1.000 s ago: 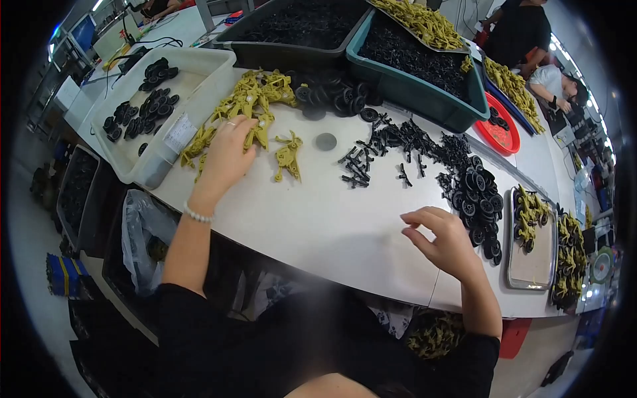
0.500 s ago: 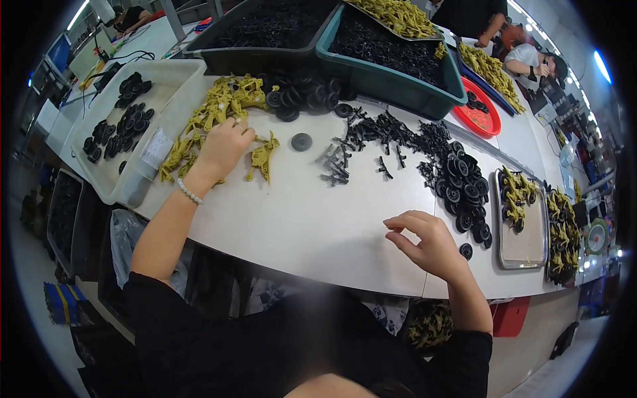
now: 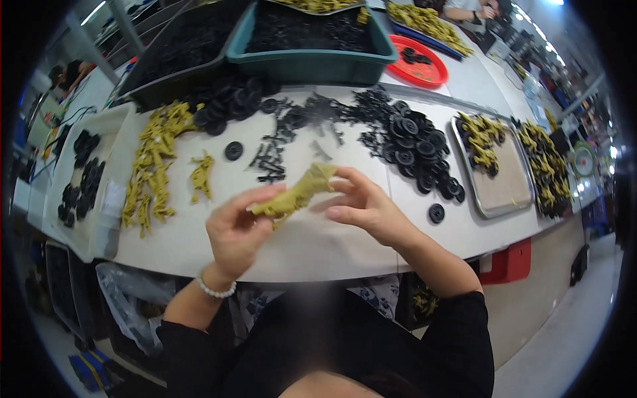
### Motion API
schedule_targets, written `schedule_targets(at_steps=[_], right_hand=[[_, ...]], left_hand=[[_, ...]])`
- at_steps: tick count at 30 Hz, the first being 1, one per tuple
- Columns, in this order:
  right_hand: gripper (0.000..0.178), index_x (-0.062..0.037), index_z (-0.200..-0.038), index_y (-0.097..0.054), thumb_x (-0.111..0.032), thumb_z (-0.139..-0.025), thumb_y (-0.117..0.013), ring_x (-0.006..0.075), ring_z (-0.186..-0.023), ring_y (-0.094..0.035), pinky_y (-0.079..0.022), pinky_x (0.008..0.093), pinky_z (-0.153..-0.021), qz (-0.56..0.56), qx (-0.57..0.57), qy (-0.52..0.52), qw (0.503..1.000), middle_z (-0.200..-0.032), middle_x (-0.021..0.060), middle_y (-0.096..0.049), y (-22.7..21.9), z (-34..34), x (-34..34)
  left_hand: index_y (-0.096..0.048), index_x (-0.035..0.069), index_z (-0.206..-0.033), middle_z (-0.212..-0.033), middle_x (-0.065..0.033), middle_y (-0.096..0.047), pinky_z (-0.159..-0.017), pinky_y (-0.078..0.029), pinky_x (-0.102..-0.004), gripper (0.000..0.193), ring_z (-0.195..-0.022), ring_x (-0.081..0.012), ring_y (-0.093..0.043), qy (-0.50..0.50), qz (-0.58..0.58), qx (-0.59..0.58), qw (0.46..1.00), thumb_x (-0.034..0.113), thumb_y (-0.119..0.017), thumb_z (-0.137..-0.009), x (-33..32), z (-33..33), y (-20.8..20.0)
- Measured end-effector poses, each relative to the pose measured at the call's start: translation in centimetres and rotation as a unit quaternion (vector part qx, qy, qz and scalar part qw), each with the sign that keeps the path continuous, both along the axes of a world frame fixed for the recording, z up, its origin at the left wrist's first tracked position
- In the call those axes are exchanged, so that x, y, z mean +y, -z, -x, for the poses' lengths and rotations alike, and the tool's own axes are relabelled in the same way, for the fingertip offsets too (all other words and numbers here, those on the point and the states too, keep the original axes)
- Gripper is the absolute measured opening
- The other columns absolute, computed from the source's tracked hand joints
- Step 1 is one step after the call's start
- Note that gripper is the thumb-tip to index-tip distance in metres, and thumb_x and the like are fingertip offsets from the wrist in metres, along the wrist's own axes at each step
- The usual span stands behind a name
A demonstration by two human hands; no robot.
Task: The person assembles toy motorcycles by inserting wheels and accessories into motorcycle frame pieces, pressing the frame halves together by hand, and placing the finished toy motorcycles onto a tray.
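My left hand grips one end of an olive-yellow moulded plastic part, held tilted above the near middle of the white table. At its other end my right hand has thumb and fingers apart; the fingertips are beside or touching the part, and I cannot tell which. Beyond my hands lie small black branched plastic pieces, a single black wheel and a lone yellow part. A heap of similar yellow parts spreads on the left, and black wheels are piled on the right.
A white bin with black wheels stands at the left. A teal bin of small black pieces and a red round tray are at the back. On the right, a metal tray carries yellow parts with wheels.
My left hand has come back from the yellow heap with a part in its grip. My right hand has moved left to meet it, and the view has shifted to the right.
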State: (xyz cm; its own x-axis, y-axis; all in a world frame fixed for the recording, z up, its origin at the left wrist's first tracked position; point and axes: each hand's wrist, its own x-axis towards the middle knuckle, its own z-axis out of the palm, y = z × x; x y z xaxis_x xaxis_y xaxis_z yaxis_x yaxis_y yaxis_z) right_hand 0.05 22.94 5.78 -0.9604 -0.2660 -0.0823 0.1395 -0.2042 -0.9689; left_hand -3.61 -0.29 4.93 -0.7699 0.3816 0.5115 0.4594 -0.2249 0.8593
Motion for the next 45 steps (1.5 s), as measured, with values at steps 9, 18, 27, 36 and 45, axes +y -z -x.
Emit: schedule_targets(at_steps=[9,18,27,36,45], right_hand=[[0.059,-0.0059,-0.137,-0.039,-0.009,-0.086,-0.068,0.019,-0.107,-0.058,-0.049,0.0318,-0.089,0.047,0.078,0.055,0.994,-0.119,0.0114,-0.058,1.2,-2.9,2.2],[0.041,0.0008,-0.121,-0.056,-0.008,-0.083,-0.07,0.0126,-0.076,-0.064,-0.052,0.0257,-0.071,-0.284,0.134,0.09,0.945,-0.083,0.0061,-0.067,-0.6,-3.5,1.5],[0.039,0.0001,-0.125,-0.055,-0.005,-0.088,-0.063,0.0129,-0.078,-0.063,-0.051,0.0249,-0.071,-0.088,0.128,0.081,0.985,-0.089,0.0105,-0.068,0.6,-3.7,2.7],[0.015,-0.0021,-0.079,-0.061,0.001,-0.068,-0.072,0.0231,-0.058,-0.06,-0.047,0.0312,-0.052,-0.362,0.397,0.206,0.818,-0.068,0.0087,-0.06,1.4,-4.4,1.1],[0.014,-0.0033,-0.075,-0.057,-0.001,-0.069,-0.07,0.0261,-0.056,-0.058,-0.047,0.0343,-0.05,-0.386,0.448,0.198,0.782,-0.066,0.0085,-0.058,1.1,-5.0,0.8]], left_hand=[[-0.06,-0.004,-0.109,-0.119,-0.0221,-0.059,-0.089,-0.051,-0.0372,0.041,-0.109,-0.0334,-0.059,0.05,0.218,0.361,0.905,-0.014,-0.06,-0.068,2.4,-0.1,-0.4],[-0.041,0.003,-0.137,-0.119,-0.0147,-0.057,-0.084,-0.05,-0.0337,0.064,-0.103,-0.0291,-0.061,0.066,0.273,0.069,0.957,-0.004,-0.065,-0.078,5.4,-2.3,-0.9],[-0.026,0.007,-0.145,-0.115,-0.0094,-0.06,-0.082,-0.048,-0.0258,0.065,-0.1,-0.0139,-0.059,0.304,0.069,-0.362,0.878,0.001,-0.06,-0.089,4.4,0.1,-0.7],[-0.055,0.002,-0.114,-0.113,-0.0142,-0.06,-0.076,-0.053,-0.0382,0.042,-0.093,-0.0281,-0.062,0.028,0.242,0.211,0.947,-0.003,-0.066,-0.073,6.2,-1.9,-0.9],[-0.059,0.0,-0.088,-0.102,-0.021,-0.065,-0.058,-0.054,-0.0332,0.024,-0.075,-0.0289,-0.066,-0.034,0.265,0.437,0.859,0.003,-0.07,-0.068,5.4,-1.3,-1.3]])
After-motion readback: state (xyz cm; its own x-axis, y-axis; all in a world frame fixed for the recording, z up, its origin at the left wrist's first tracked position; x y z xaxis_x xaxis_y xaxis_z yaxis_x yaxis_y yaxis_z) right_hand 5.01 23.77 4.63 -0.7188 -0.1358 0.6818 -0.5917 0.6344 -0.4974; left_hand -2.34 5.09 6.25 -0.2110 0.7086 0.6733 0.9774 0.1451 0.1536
